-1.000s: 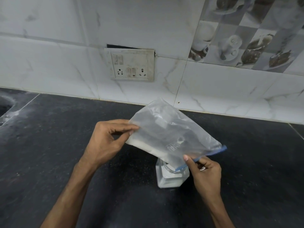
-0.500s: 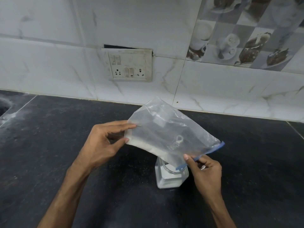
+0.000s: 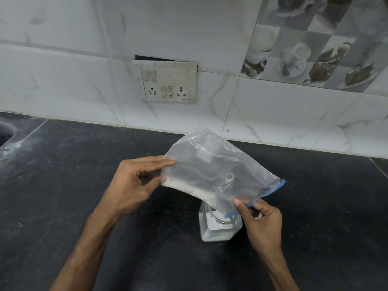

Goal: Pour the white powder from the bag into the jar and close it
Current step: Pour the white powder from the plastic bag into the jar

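So the bag (image 3: 218, 173) is held tilted mid-frame, blue zip edge down over the open jar (image 3: 220, 225), which is stood on the dark bench (image 3: 63, 185) lower right of centre. The bag's upper left corner is pinched by the left hand (image 3: 134, 185), and the zip end is gripped by the right hand (image 3: 260, 221). Powder (image 3: 189, 187) is gathered along the bag's lower edge, and some is seen in the jar too. A socket panel (image 3: 168, 82) is set in the tiled wall above.
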